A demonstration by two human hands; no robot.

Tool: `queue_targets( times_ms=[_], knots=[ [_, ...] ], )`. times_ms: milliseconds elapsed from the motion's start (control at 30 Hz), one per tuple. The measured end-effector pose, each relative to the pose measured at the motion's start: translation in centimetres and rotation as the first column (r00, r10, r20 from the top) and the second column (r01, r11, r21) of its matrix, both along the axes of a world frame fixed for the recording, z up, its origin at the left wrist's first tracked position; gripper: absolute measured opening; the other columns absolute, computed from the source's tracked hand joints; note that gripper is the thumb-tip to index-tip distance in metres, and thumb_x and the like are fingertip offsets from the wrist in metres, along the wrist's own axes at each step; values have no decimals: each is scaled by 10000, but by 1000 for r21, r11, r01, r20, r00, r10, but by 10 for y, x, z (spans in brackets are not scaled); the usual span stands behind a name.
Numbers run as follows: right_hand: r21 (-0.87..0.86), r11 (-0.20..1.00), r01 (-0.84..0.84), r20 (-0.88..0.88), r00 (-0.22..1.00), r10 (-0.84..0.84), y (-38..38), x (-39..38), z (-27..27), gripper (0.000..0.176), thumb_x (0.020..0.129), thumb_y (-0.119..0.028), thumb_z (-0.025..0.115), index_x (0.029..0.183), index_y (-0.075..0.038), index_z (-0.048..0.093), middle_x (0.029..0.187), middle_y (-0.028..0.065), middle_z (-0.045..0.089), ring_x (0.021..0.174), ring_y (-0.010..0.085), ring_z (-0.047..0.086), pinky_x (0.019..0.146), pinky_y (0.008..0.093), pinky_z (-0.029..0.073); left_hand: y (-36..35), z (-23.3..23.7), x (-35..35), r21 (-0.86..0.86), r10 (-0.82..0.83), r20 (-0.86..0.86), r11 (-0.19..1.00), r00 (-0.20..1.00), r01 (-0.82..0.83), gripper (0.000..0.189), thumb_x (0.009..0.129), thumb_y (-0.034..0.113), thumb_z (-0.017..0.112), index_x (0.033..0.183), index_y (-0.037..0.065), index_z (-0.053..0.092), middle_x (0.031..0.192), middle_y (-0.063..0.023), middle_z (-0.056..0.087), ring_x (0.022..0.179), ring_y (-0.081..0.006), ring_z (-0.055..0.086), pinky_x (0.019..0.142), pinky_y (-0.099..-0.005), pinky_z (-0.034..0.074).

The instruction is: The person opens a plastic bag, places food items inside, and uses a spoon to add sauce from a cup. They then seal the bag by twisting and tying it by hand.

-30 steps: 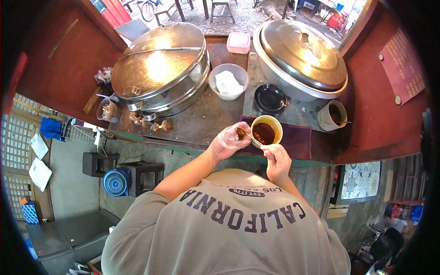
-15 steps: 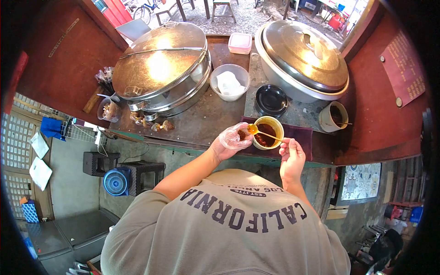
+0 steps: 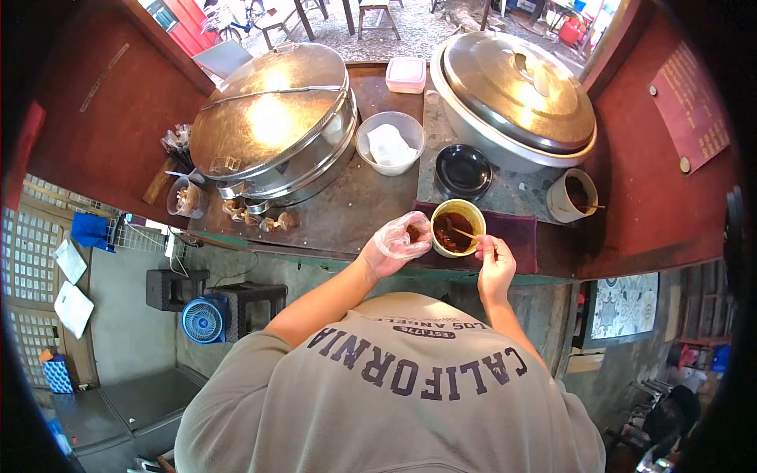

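- Spoon (image 3: 465, 234) has dipped from beside the plastic bag (image 3: 400, 241) into the tub (image 3: 451, 253) of dark sauce (image 3: 448, 239).
- I'm pinching its handle with my right hand (image 3: 495, 266), handle slanting right over the rim.
- My left hand (image 3: 382, 260) cups the bag, just left of the tub.

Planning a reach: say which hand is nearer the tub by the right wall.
Right. The right hand is left of the tub, beside the sauce cup; the left hand is farther left, past that cup.
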State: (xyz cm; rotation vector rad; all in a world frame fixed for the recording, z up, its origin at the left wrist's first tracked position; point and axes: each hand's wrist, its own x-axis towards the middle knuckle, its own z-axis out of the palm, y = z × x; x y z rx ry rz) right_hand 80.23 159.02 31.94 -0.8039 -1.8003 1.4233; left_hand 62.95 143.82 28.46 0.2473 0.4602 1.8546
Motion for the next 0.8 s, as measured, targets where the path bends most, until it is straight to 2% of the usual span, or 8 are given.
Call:
queue_targets(
  times_ms=[167,267,333,567,800],
  knots=[
    [-208,978,31,-71,996,-47,5,3,-8,232,976,-189,556,948,2,685,780,30,636,684,83,558,627,224,465,-1,2,-1,21,-26,90,999,996,24,400,794,195,717,1156,63,612,1090,-118,586,956,-254,567,848,-335,496],
    [-346,937,40,-138,986,-94,10,9,-16,230,975,-194,560,962,0,683,788,31,646,687,78,554,630,218,455,0,12,4,-27,23,82,999,996,-21,247,879,66,610,1125,61,618,1028,-121,592,876,-231,565,757,-307,493],
    [-446,895,32,-187,974,-128,12,13,-16,223,972,-193,565,971,-3,681,799,31,652,684,76,551,633,215,448,0,13,5,-32,38,73,999,997,-36,239,882,87,611,1119,59,622,1021,-126,596,876,-237,569,758,-313,498],
    [-459,884,86,-181,965,-188,17,21,-20,218,957,-204,591,979,-4,674,790,23,639,666,71,543,616,201,444,1,18,6,-46,35,115,998,993,-30,215,901,144,600,1094,53,629,991,-128,611,871,-248,580,759,-327,513],
    [-468,883,46,-228,959,-171,11,18,4,211,964,-189,577,973,-2,673,796,27,639,663,71,537,620,201,449,3,12,6,-49,40,109,998,993,-35,197,913,158,588,1069,43,624,962,-114,604,859,-242,582,729,-313,501]
  ],
)
